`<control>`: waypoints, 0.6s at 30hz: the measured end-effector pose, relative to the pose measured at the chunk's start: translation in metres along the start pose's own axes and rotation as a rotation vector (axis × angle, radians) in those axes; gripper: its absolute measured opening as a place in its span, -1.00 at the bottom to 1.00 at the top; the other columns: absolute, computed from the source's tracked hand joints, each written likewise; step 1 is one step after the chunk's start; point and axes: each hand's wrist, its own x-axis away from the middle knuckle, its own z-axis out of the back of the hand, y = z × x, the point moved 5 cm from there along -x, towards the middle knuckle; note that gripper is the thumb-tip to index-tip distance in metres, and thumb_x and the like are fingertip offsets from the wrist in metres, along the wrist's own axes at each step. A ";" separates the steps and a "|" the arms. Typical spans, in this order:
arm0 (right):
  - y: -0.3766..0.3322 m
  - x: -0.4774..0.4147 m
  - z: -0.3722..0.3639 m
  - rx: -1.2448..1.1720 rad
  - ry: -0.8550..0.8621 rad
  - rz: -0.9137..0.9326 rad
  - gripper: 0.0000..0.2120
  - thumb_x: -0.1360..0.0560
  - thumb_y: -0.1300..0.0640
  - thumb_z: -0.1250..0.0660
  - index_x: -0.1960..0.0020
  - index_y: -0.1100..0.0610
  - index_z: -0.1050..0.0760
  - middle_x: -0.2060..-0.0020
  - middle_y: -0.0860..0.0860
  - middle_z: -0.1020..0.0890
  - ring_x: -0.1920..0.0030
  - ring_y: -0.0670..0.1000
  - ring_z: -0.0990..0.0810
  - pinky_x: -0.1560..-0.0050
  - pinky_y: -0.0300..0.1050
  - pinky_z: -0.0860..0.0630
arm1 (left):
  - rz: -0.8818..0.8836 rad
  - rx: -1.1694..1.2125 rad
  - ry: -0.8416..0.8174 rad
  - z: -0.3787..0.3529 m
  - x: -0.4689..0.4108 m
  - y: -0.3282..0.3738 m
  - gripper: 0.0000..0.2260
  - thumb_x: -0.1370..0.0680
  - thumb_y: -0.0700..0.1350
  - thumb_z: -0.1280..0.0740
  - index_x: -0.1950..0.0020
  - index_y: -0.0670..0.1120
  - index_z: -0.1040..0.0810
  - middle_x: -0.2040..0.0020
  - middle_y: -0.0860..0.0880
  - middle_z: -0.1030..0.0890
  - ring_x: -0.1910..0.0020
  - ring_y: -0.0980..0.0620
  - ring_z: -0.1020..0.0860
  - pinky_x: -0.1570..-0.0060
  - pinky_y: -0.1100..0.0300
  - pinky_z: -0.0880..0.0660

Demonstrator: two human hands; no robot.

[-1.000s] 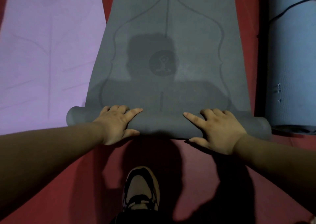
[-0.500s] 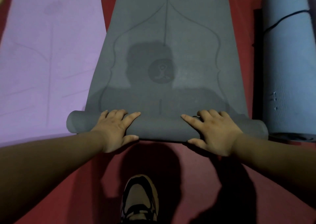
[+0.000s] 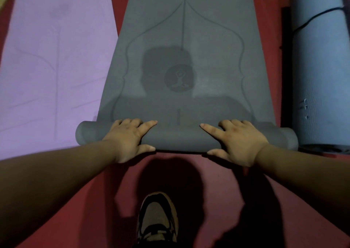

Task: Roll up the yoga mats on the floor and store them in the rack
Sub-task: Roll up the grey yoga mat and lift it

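Left hand (image 3: 128, 139) and right hand (image 3: 240, 143) cup the gray yoga mat (image 3: 180, 137), fingers curled over its roll. The roll's axis runs left-right.

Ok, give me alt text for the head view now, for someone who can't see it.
The left hand and right hand grip the rolled near end of a dark grey yoga mat, mostly flat ahead. A purple mat lies flat on its left, a rolled blue mat on its right, all on red floor.
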 end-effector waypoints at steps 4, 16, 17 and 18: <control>-0.004 0.015 0.001 -0.124 -0.107 0.034 -0.19 -0.46 -0.59 0.12 -0.61 -0.32 0.23 -0.22 -0.04 -0.48 -0.18 0.03 -0.53 -0.20 -0.01 -0.46 | -0.069 0.016 -0.034 0.001 0.019 0.006 -0.05 -0.29 0.65 0.31 -0.63 0.27 0.12 -0.33 0.05 -0.45 -0.27 -0.05 -0.44 -0.27 0.00 -0.39; -0.048 0.076 -0.027 -0.335 -0.309 0.052 -0.24 -0.52 -0.52 -0.01 -0.58 -0.37 0.25 -0.40 -0.08 -0.37 -0.38 0.02 -0.42 -0.38 -0.01 -0.36 | -0.151 0.314 -0.270 -0.034 0.072 0.030 -0.22 -0.44 0.46 -0.25 -0.60 0.30 -0.10 -0.36 0.09 -0.52 -0.33 0.07 -0.47 -0.29 0.12 -0.41; -0.052 0.079 -0.025 -0.282 -0.263 0.042 -0.26 -0.54 -0.51 0.03 -0.59 -0.35 0.27 -0.40 -0.07 -0.35 -0.38 0.04 -0.40 -0.37 0.01 -0.35 | -0.144 0.330 -0.297 -0.034 0.069 0.029 -0.25 -0.47 0.42 -0.29 -0.60 0.29 -0.12 -0.40 0.10 -0.49 -0.37 0.08 -0.45 -0.33 0.13 -0.39; -0.057 0.084 -0.025 -0.232 -0.202 0.036 -0.27 -0.54 -0.50 0.07 -0.60 -0.33 0.27 -0.39 -0.04 -0.36 -0.36 0.06 -0.40 -0.34 0.05 -0.35 | -0.139 0.337 -0.323 -0.034 0.067 0.029 -0.27 -0.50 0.39 -0.32 -0.61 0.29 -0.12 -0.43 0.11 -0.46 -0.39 0.09 -0.43 -0.35 0.15 -0.37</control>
